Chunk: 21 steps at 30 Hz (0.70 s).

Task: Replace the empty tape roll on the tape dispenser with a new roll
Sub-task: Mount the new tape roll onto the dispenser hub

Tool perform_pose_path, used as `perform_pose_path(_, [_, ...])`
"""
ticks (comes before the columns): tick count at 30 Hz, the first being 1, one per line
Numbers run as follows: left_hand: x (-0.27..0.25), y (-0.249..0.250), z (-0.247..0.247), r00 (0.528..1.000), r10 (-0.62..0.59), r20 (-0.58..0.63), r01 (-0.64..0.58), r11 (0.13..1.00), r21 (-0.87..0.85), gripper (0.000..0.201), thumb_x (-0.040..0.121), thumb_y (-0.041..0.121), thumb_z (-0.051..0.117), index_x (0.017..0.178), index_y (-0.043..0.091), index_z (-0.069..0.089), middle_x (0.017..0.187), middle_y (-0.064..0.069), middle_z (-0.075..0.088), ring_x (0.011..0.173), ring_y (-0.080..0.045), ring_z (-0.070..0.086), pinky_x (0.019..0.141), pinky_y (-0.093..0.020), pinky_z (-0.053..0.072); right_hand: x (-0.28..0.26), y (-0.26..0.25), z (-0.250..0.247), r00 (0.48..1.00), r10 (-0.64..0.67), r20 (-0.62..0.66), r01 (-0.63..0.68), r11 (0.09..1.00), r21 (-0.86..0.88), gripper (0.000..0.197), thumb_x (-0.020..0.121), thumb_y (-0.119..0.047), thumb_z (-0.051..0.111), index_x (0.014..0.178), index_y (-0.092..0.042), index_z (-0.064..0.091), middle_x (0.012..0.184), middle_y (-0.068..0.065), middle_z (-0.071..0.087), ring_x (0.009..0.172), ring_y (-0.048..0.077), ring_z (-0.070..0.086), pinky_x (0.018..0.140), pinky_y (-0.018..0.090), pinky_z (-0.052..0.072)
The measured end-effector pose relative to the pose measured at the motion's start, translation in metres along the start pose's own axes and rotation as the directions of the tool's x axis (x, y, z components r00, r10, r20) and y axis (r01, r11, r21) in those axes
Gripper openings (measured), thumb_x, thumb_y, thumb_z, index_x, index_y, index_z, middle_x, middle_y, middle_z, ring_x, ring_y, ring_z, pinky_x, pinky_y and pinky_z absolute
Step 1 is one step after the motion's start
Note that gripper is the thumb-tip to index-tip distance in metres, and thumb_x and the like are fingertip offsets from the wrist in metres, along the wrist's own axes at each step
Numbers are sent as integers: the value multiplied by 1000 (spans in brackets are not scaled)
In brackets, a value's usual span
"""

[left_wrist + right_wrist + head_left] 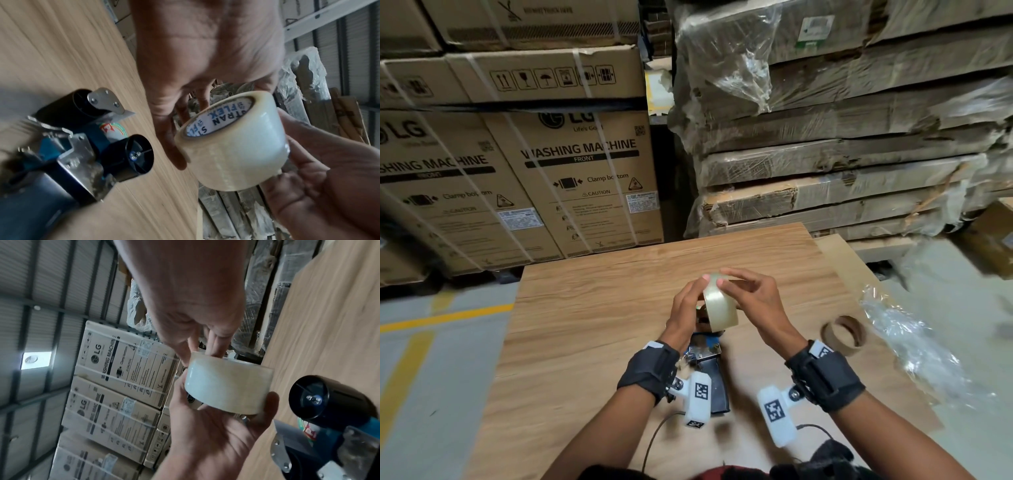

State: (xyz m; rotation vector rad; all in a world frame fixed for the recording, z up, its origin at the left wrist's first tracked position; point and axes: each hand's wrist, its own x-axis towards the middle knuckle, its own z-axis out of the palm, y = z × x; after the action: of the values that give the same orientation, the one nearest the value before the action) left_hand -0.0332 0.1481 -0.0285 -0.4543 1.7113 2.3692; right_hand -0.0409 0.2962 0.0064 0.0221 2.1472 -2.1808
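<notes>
A new roll of clear tape (719, 305) (236, 146) (224, 386) is held in the air above the wooden table (602, 308). My left hand (690, 301) (205, 434) cups it between fingers and thumb. My right hand (750, 294) (195, 296) pinches the roll's upper rim. Under the hands, the blue and black tape dispenser (710, 363) (82, 146) lies on the table. Its black hub (329, 402) is bare. The empty brown cardboard core (843, 335) lies on the table to the right of my right wrist.
Crumpled clear plastic wrap (904, 339) lies at the table's right edge. Stacked washing machine cartons (585, 178) stand behind on the left. Wrapped flat cardboard bundles (842, 154) are piled behind on the right. A yellow-lined floor (431, 342) runs along the left.
</notes>
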Motion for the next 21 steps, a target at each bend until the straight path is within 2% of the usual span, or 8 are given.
perform_pose_path(2, [1, 1, 4, 995, -93, -25, 92, 996, -20, 51, 84, 61, 61, 105, 16, 73, 86, -14, 71, 75, -31, 69, 65, -52, 60, -3, 1, 0, 995, -43, 90, 47, 998, -45, 40, 84, -23, 83, 123, -20, 73, 108, 4, 79, 103, 21, 75, 86, 34, 61])
perform_pose_path(5, [5, 4, 9, 987, -157, -35, 157, 988, 7, 62, 78, 68, 59, 105, 14, 73, 84, -16, 71, 78, -36, 69, 73, -63, 58, -4, 3, -3, 983, -55, 172, 56, 998, -1, 43, 86, -12, 80, 127, -15, 69, 112, 7, 78, 102, 23, 76, 84, 38, 62])
perform_pose_path(7, [5, 7, 11, 986, -169, 1, 169, 986, 16, 59, 77, 67, 61, 103, 15, 75, 85, -15, 72, 78, -35, 68, 75, -59, 57, -3, -1, -7, 984, -35, 175, 31, 999, 26, 39, 86, -10, 80, 123, -15, 70, 105, 13, 79, 93, 24, 77, 76, 38, 63])
perform_pose_path(9, [2, 12, 13, 993, -119, 23, 119, 993, 1, 43, 81, 56, 64, 98, 19, 76, 87, -11, 72, 77, -28, 66, 71, -46, 56, -1, -4, -9, 989, -17, 144, 11, 999, 40, 32, 87, -13, 79, 117, -15, 71, 97, 16, 79, 86, 25, 76, 71, 37, 62])
perform_pose_path(11, [1, 16, 13, 998, -18, 63, 17, 1000, 17, 32, 81, 42, 64, 104, 22, 75, 102, -12, 73, 87, -23, 64, 71, -36, 51, 1, -6, -9, 997, -2, 73, -1, 999, 54, 21, 90, -18, 76, 109, -12, 74, 98, 15, 79, 83, 25, 75, 70, 39, 59])
perform_pose_path(14, [1, 18, 11, 983, 61, 173, -72, 996, 61, 40, 79, 30, 65, 119, 31, 69, 123, -12, 66, 99, -22, 60, 78, -40, 47, 8, -8, -11, 997, 74, 25, -76, 987, 144, 17, 92, -18, 72, 104, -7, 75, 99, 13, 78, 78, 24, 70, 63, 33, 56])
perform_pose_path(17, [3, 16, 8, 972, 80, 219, -100, 992, 81, 48, 78, 28, 68, 125, 35, 64, 124, -12, 64, 102, -22, 60, 80, -44, 50, 14, -7, -13, 995, 93, 33, -97, 985, 140, 18, 93, -18, 71, 106, -6, 75, 100, 11, 77, 77, 20, 69, 60, 29, 55])
perform_pose_path(21, [6, 15, 9, 994, 29, 109, -34, 998, 46, 39, 78, 37, 71, 118, 34, 69, 114, -7, 70, 99, -26, 64, 77, -48, 56, 18, -1, -13, 999, 11, 53, -15, 997, 79, 25, 92, -26, 73, 113, -13, 74, 114, 12, 76, 93, 26, 72, 77, 38, 57])
